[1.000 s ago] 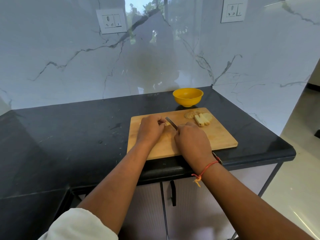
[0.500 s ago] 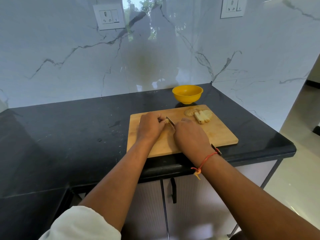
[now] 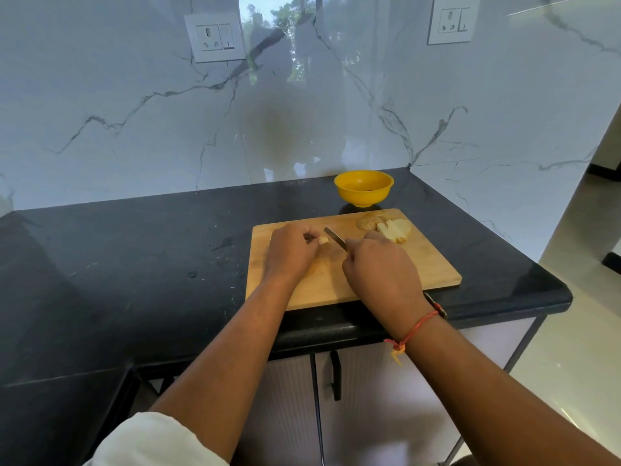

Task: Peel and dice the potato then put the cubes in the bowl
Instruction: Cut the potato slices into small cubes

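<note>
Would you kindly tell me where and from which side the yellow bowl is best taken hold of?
I would pinch the yellow bowl by its near rim, coming from above over the cutting board: it stands upright, mouth open, and its walls taper to a small foot, so the rim probably offers the surest hold.

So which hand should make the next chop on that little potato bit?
The right hand, probably. It grips the knife, whose blade sits just beside the potato piece on the cutting board, while the left hand holds that piece in place.
</note>
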Motion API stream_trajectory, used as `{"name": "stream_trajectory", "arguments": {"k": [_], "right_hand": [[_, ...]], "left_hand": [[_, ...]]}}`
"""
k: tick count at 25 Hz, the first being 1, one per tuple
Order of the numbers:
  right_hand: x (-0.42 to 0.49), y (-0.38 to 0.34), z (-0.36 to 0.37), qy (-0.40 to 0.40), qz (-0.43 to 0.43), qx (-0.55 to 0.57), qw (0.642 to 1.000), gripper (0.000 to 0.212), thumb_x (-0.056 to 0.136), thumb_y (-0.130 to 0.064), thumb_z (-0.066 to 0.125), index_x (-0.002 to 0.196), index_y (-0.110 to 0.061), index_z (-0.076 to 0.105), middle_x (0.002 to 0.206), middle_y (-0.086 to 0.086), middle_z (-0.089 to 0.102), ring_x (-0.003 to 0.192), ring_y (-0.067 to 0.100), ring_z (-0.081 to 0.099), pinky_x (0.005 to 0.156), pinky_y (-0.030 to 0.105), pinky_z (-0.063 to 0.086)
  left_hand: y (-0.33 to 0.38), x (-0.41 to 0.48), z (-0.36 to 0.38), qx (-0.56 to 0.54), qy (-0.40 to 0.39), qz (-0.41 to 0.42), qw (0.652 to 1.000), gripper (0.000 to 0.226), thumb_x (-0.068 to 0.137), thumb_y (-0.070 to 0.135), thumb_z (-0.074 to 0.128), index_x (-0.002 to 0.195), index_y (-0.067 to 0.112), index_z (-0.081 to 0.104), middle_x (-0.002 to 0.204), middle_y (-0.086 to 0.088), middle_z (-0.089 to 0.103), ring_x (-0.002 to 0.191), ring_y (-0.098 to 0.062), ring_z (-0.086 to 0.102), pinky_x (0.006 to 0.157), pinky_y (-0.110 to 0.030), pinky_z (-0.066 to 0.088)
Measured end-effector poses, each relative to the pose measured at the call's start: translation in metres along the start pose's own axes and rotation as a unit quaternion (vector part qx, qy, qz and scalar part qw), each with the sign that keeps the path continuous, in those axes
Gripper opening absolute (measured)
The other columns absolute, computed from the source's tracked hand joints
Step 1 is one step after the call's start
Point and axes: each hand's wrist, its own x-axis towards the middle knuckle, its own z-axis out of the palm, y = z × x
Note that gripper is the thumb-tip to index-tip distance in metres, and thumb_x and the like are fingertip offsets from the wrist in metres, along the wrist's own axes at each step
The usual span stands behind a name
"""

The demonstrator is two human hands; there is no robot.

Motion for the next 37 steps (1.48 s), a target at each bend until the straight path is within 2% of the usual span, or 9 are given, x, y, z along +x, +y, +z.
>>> {"name": "stream_trajectory", "arguments": {"k": [5, 15, 21, 25, 30, 34, 37], "right_hand": [[0.001, -0.005, 0.004, -0.003, 0.001, 0.023, 1.000, 0.024, 0.101, -0.025, 0.045, 0.111, -0.024, 0.067, 0.089, -0.004, 0.048, 0.072, 0.010, 0.051, 0.063, 0.024, 0.046], [0.004, -0.007, 0.008, -0.005, -0.011, 0.036, 0.999, 0.026, 0.102, -0.026, 0.044, 0.112, -0.022, 0.068, 0.090, -0.005, 0.047, 0.073, 0.009, 0.049, 0.062, 0.022, 0.038], [0.018, -0.009, 0.019, -0.019, -0.009, 0.039, 0.999, 0.029, 0.102, -0.026, 0.043, 0.106, -0.018, 0.071, 0.083, -0.004, 0.046, 0.073, 0.010, 0.046, 0.062, 0.022, 0.035], [0.022, -0.011, 0.022, -0.028, -0.012, 0.027, 0.999, 0.029, 0.103, -0.026, 0.044, 0.112, -0.020, 0.071, 0.084, -0.004, 0.046, 0.075, 0.010, 0.046, 0.063, 0.023, 0.038], [0.008, -0.005, 0.016, -0.051, -0.030, -0.003, 0.998, 0.025, 0.102, -0.022, 0.045, 0.111, -0.022, 0.068, 0.088, -0.006, 0.046, 0.073, 0.008, 0.048, 0.064, 0.022, 0.040], [-0.009, 0.000, 0.005, -0.035, -0.020, -0.019, 0.999, 0.027, 0.102, -0.022, 0.044, 0.119, -0.026, 0.064, 0.089, -0.005, 0.042, 0.069, 0.009, 0.047, 0.060, 0.025, 0.044], [-0.010, 0.001, 0.002, 0.004, 0.000, -0.018, 1.000, 0.026, 0.101, -0.022, 0.046, 0.114, -0.027, 0.067, 0.088, -0.006, 0.046, 0.067, 0.009, 0.048, 0.056, 0.024, 0.042]], "left_hand": [[-0.001, 0.001, 0.001, -0.001, 0.004, -0.009, 1.000, 0.013, 0.091, 0.018, 0.072, 0.104, 0.018, 0.077, 0.100, 0.002, 0.075, 0.088, -0.006, 0.064, 0.087, -0.027, 0.054], [-0.003, 0.003, 0.001, -0.009, -0.009, -0.010, 1.000, 0.010, 0.091, 0.017, 0.072, 0.099, 0.019, 0.078, 0.095, 0.004, 0.074, 0.087, -0.006, 0.065, 0.083, -0.023, 0.052], [-0.002, 0.002, 0.001, -0.005, -0.008, 0.006, 1.000, 0.009, 0.090, 0.016, 0.073, 0.096, 0.019, 0.079, 0.092, 0.005, 0.074, 0.084, -0.004, 0.064, 0.082, -0.023, 0.051], [-0.002, 0.002, 0.001, -0.004, -0.009, 0.005, 1.000, 0.009, 0.089, 0.016, 0.074, 0.097, 0.018, 0.079, 0.093, 0.007, 0.075, 0.084, -0.003, 0.064, 0.081, -0.021, 0.050], [-0.001, 0.002, 0.002, 0.004, 0.004, -0.010, 1.000, 0.010, 0.089, 0.018, 0.075, 0.098, 0.018, 0.079, 0.092, 0.004, 0.075, 0.085, -0.006, 0.066, 0.084, -0.026, 0.054], [-0.001, 0.001, 0.001, 0.014, 0.000, -0.016, 1.000, 0.014, 0.090, 0.020, 0.073, 0.103, 0.019, 0.078, 0.097, 0.004, 0.075, 0.087, -0.005, 0.064, 0.081, -0.020, 0.048], [0.000, -0.001, -0.001, 0.012, -0.004, -0.016, 1.000, 0.017, 0.092, 0.019, 0.072, 0.108, 0.019, 0.077, 0.103, 0.003, 0.075, 0.092, -0.006, 0.065, 0.084, -0.020, 0.050]]}}
